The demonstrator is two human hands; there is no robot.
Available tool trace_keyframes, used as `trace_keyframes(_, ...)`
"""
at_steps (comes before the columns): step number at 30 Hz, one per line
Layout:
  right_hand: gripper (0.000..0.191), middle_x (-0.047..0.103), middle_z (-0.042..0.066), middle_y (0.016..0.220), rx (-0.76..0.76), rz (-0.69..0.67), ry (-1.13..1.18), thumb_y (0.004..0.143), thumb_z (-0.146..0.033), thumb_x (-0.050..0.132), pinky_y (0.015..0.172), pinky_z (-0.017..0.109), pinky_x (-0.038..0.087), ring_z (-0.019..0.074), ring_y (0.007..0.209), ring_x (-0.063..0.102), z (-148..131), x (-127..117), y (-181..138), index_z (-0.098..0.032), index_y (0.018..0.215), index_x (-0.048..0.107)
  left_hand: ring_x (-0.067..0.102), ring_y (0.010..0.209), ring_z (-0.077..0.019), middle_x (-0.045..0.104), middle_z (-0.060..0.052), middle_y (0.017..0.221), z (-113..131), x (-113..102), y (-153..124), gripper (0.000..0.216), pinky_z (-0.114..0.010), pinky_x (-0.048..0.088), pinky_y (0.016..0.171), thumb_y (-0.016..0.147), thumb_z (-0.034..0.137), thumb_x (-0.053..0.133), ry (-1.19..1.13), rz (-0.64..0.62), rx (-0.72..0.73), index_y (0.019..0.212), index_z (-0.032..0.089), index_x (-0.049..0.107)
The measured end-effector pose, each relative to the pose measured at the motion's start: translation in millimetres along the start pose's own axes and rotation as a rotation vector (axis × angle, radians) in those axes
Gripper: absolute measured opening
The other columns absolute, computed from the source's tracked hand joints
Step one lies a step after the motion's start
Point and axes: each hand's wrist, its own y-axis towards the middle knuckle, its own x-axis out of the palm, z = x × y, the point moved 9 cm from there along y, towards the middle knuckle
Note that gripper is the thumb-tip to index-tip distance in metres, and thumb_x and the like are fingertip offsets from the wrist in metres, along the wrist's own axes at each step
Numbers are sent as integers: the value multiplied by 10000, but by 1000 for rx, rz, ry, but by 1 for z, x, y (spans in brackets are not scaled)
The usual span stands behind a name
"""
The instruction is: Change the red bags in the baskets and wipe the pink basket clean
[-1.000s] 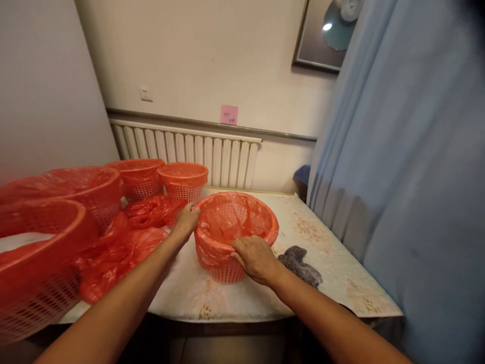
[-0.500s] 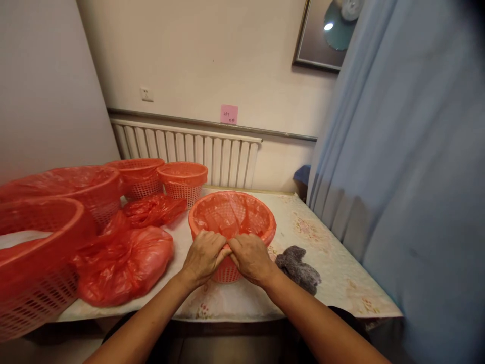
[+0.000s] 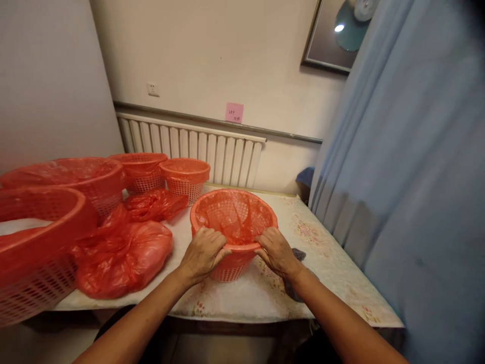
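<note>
A round plastic basket (image 3: 231,274) with a lattice lower wall stands in front of me, lined with a thin red plastic bag (image 3: 242,227) folded over its rim. My left hand (image 3: 204,253) grips the near left part of the rim, fingers over the top and thumb outside. On the near right part, my right hand (image 3: 277,252) grips the rim the same way, the bag's edge under its fingers. A grey knitted cloth-like thing (image 3: 297,292) lies behind my right wrist, partly hidden by it.
Several red-lined baskets (image 3: 185,189) stand at the left and back left of the table (image 3: 333,263). Red bundled plastic bags (image 3: 125,258) lie between them and my basket. A radiator (image 3: 189,144) is behind the table, a blue curtain (image 3: 397,151) along the right.
My right hand has slid to the right along the basket's rim, away from my left hand. The left hand stays at about the same place on the rim. The view has shifted slightly.
</note>
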Motion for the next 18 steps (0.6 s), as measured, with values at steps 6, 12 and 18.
trace_keyframes(6,355,582,65,811,27,1,-130,986,-422,369,724,337,327,207,764,456,-7,7,15,-183,790,544,487,757,-185,583,-26,778,-22,-1,4,361,-351,367,769,968,431,373,-98,-74,5,783,185,561)
trace_keyframes(12,233,616,46,789,159,-49,-218,948,-379,502,683,342,293,211,751,500,-39,12,34,-192,823,567,514,1035,-222,631,-85,1078,9,-11,8,239,-434,350,965,955,229,398,-206,-32,13,1103,193,584)
trace_keyframes(18,153,629,41,824,163,-67,-161,946,-321,509,689,340,302,209,766,514,-62,16,43,-191,900,575,517,836,-213,644,-59,878,9,6,3,270,-395,368,832,982,305,359,-167,0,-81,984,171,594)
